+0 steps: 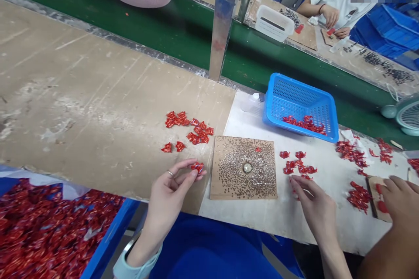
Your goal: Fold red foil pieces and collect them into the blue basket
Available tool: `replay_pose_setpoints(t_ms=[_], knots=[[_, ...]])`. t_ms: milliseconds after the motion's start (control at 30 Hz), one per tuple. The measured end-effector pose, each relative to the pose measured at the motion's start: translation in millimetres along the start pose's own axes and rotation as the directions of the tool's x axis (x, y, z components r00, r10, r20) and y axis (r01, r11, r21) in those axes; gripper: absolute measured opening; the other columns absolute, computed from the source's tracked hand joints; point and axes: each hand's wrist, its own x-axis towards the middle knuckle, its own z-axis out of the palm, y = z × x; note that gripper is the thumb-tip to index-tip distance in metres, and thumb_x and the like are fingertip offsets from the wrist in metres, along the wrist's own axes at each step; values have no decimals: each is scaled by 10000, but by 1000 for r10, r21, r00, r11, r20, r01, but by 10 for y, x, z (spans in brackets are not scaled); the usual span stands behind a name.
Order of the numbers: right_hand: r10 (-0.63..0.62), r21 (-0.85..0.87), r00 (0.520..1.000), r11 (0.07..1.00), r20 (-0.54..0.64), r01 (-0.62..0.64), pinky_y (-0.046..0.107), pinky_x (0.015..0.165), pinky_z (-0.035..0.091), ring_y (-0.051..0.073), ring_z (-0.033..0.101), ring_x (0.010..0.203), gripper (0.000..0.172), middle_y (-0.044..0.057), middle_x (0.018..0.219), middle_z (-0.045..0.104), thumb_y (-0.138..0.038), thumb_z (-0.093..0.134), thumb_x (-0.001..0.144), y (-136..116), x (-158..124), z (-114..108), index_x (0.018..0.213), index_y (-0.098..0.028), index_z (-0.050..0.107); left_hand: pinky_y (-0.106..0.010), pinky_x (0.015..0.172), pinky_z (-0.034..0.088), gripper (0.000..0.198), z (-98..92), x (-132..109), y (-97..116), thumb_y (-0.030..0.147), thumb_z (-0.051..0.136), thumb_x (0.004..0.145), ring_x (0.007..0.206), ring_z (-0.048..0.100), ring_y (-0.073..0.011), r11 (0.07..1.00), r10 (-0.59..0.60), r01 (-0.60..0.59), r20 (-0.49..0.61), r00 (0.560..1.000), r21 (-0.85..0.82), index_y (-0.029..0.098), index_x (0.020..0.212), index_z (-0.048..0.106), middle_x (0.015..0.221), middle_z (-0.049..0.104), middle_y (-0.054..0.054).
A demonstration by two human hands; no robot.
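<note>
My left hand (168, 187) pinches a small crumpled red metallic piece (197, 167) between thumb and fingertips, just left of a square cork-coloured board (244, 185) dotted with many small silvery studs around a round centre. A loose group of similar red pieces (190, 127) lies on the tan worktop (98, 87) above my left hand. My right hand (312, 200) rests on the white sheet (327, 218), fingertips touching a scattered red cluster (296, 168); whether it grips a piece is hidden.
A blue plastic basket (303, 107) holds red pieces. A blue bin (49, 231) heaped with red pieces sits at lower left. A neighbouring person's hand (401, 200) works at right on a small board. A metal post (224, 22) stands behind the worktop; a small fan (407, 115) sits at right.
</note>
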Motion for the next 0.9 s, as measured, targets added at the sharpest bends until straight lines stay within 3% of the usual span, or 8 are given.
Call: replay_pose_setpoints(t_ms=[100, 267, 400, 667, 900], knots=[[-10, 95, 998, 995, 65, 4, 447, 749, 681, 325, 803, 837, 530, 112, 924, 842, -717, 797, 769, -160, 0, 123, 948, -223, 867, -372, 792, 695, 407, 18, -6, -50, 545, 702, 927, 858, 818, -244, 991, 80, -80, 1, 997, 107, 205, 1142, 765, 923, 828, -84], [-132, 336, 960, 941, 248, 43, 408, 762, 678, 249, 785, 814, 369, 79, 930, 834, -548, 825, 834, -453, 25, 435, 1024, -236, 871, -375, 874, 625, 272, 63, -6, -143, 321, 612, 944, 933, 734, -222, 902, 278, -253, -23, 960, 351, 265, 1140, 792, 986, 749, -62], [-209, 343, 939, 933, 272, 108, 397, 767, 662, 243, 773, 842, 297, 74, 954, 828, -502, 776, 878, -560, 36, 604, 984, -242, 872, -372, 880, 608, 227, 72, -5, -211, 258, 590, 957, 938, 735, -228, 834, 358, -324, 9, 934, 447, 261, 1073, 785, 991, 758, -54], [-355, 275, 892, 920, 279, 280, 405, 749, 570, 234, 663, 750, 162, 51, 887, 798, -358, 741, 902, -681, 9, 700, 972, -282, 866, -311, 842, 624, 222, 38, -18, -230, 201, 611, 974, 891, 755, -185, 792, 411, -370, 25, 911, 485, 253, 1111, 776, 1031, 779, -35], [-297, 312, 908, 928, 297, 201, 385, 732, 536, 218, 626, 719, 164, 44, 840, 778, -393, 773, 876, -715, -8, 702, 949, -284, 871, -262, 818, 627, 212, 83, -32, -169, 180, 627, 978, 888, 767, -147, 807, 444, -405, 11, 896, 430, 242, 1116, 775, 1021, 785, -21]])
